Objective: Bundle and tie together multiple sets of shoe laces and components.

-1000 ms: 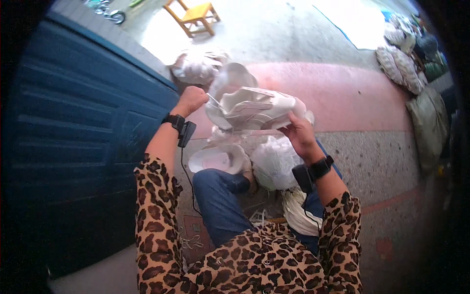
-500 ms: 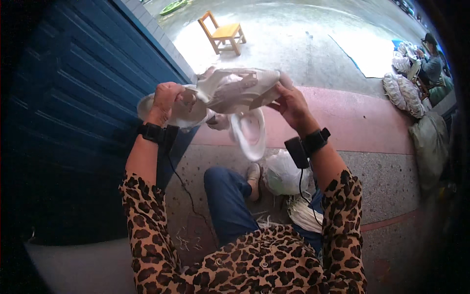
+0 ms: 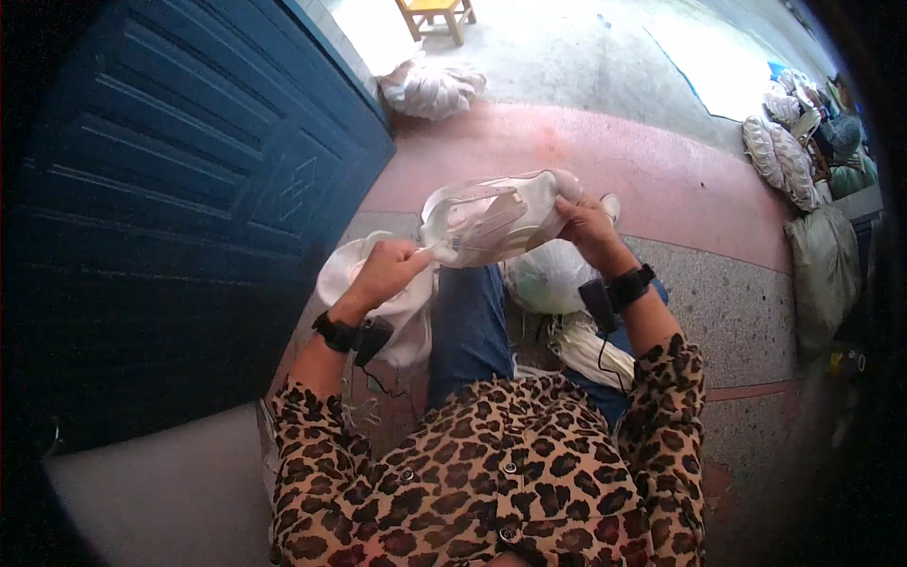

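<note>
A white shoe upper (image 3: 540,219) stretches between my hands above my knees, its opening turned toward me. My right hand (image 3: 588,230) grips its rounded toe end with the thumb on top. At the other end the fingers of my left hand (image 3: 392,268) are pinched on the heel edge. More white uppers (image 3: 408,342) hang below and behind my left hand, beside my left knee; how they are joined is hidden. On my lap lies a bundle of white laces (image 3: 593,348), and a whitish plastic bag (image 3: 551,280) sits between my legs.
A blue panelled door (image 3: 217,189) stands close on my left. A pile of white uppers (image 3: 433,90) lies beyond its edge, near a wooden chair (image 3: 436,8). Tied white bundles (image 3: 779,161) and a large sack (image 3: 824,279) stand at the right, near another person (image 3: 843,132).
My hands have come lower and nearer my body with the upper. The hanging uppers have shifted left beside my knee. The view has tilted down, and the pile by the door now shows.
</note>
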Demonstrator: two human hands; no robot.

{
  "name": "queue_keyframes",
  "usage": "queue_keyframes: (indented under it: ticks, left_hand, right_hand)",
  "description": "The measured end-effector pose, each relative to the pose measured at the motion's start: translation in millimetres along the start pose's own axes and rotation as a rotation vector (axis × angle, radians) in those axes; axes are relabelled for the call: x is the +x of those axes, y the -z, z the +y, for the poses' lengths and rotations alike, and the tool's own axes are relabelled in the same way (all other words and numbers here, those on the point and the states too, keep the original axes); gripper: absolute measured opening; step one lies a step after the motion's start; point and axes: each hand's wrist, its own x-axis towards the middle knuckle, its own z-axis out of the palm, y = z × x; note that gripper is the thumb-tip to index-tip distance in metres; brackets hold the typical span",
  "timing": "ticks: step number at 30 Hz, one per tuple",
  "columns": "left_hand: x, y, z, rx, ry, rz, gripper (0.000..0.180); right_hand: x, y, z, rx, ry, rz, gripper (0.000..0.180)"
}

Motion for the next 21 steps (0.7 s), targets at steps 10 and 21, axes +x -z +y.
queue_keyframes:
  ticks: [10, 21]
  left_hand:
    - [14.4, -34.8, -32.5, -0.124, 0.236, -0.044, 0.027]
    - [50.8, -118.0, -50.5, -0.263, 0.064, 0.152, 0.053]
  right_hand:
    - [20.6, 27.5, 15.5, 0.081, -0.06, 0.159, 0.031]
    - [13.6, -3.7, 0.5, 0.188, -0.087, 0.102, 0.027]
